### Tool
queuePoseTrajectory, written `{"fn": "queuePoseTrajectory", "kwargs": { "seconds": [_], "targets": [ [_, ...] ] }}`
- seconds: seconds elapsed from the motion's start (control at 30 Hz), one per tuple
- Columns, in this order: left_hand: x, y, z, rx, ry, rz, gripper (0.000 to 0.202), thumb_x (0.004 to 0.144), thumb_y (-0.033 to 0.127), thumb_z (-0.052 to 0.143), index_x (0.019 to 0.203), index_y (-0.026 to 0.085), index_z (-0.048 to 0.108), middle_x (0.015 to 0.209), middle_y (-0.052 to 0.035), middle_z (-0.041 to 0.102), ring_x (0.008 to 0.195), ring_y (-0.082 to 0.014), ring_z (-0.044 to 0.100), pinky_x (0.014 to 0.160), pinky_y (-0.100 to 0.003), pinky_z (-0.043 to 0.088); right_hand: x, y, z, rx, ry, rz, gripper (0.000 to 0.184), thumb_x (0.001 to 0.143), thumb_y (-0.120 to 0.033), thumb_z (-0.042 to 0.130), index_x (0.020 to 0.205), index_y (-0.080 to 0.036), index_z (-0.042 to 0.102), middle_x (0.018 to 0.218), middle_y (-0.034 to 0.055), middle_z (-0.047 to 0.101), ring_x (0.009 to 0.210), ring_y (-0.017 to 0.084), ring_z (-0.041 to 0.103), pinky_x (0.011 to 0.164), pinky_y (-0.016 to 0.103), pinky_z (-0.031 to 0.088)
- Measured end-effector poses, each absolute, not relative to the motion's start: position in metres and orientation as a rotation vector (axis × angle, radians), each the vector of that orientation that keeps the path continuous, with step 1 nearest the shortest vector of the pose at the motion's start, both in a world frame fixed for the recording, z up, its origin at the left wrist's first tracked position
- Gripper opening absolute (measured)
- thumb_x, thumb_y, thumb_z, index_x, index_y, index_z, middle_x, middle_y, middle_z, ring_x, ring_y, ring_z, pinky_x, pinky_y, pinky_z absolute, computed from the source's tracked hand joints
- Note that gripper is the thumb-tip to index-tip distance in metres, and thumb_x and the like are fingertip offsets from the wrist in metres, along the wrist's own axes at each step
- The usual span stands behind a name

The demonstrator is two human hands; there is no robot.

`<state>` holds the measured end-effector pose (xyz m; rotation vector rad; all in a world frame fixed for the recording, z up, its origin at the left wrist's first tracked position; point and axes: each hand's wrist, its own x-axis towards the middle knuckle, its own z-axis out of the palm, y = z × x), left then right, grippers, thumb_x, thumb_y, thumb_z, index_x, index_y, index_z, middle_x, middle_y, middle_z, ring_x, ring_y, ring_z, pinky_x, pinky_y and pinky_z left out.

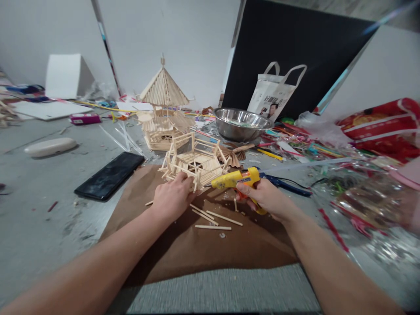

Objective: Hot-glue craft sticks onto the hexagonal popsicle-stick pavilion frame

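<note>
Glue gun (229,180) beside edge of frame (210,165)

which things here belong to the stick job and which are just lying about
Likely in use:
yellow glue gun in right hand
stick frame at left hand
loose sticks
brown paper

Seemingly lying about:
black phone
metal bowl
white bag
</note>
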<state>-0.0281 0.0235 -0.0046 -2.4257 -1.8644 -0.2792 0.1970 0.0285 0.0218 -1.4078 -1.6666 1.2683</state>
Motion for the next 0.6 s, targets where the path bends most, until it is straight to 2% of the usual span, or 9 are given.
{"fn": "queuePoseTrajectory", "kwargs": {
  "seconds": [0.6],
  "targets": [
    [-0.0269,0.0239,-0.0054,-2.420,-1.898,-0.252,0.037,0.081,0.048,0.024,0.100,0.027,0.048,0.109,-0.0033,0.047,0.080,-0.0180,0.055,0.058,-0.028,0.042,0.1990,0.0279,0.0215,-1.497,-1.726,1.224,0.036,0.067,-0.051,0.051,0.059,-0.017,0.051,0.055,0.0002,0.055,0.031,0.003,0.037,0.030,0.019,0.026]
  ]
}}
